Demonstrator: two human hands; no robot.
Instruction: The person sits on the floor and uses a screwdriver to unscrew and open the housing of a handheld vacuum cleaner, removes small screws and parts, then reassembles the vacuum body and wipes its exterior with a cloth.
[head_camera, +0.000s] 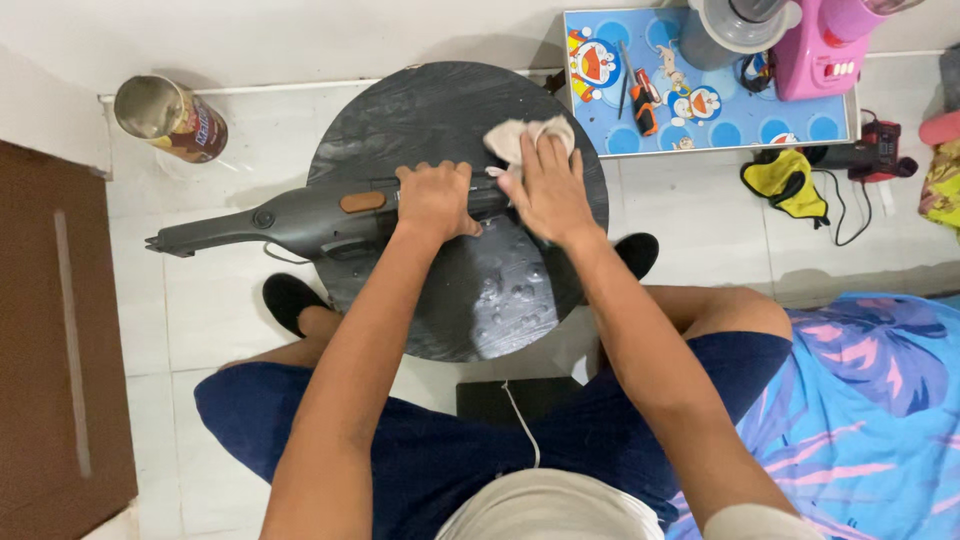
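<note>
Work surface: round dark table, low, set on pale tiled floor; water droplets visible on near part of top.
Main item: long grey handheld appliance, slim body with brown oval patch on top, lying flat across table; tapered tail end overhanging well past left edge, unsupported.
Left hand: closed over appliance body near table centre, fingers wrapped across top, pinning it down.
Right hand: palm down, fingers spread flat, pressing pale cloth against far end of appliance; no pinch, a flat press only.
Cloth position: bunched under and beyond right fingertips, partly on table top, touching appliance.
Handling judgement, appliance: rigid plastic shell, probably moderate weight, likely tail-heavy given overhang; smooth casing judged slippery if wet. Best hold judged at thick middle section, where left hand sits now; thin tail end unsuited to lifting.
Handling judgement, cloth: soft, light, limp; takes any grip, conforms to casing.
Surroundings, right: small blue cartoon-printed table carrying orange-handled screwdriver, grey container, pink appliance; yellow-black item and red device with cable on floor beside it.
Surroundings, left: open cylindrical can lying on floor, well apart from table.
Seating: knees either side of round table, dark shorts, black footwear under table edge.
</note>
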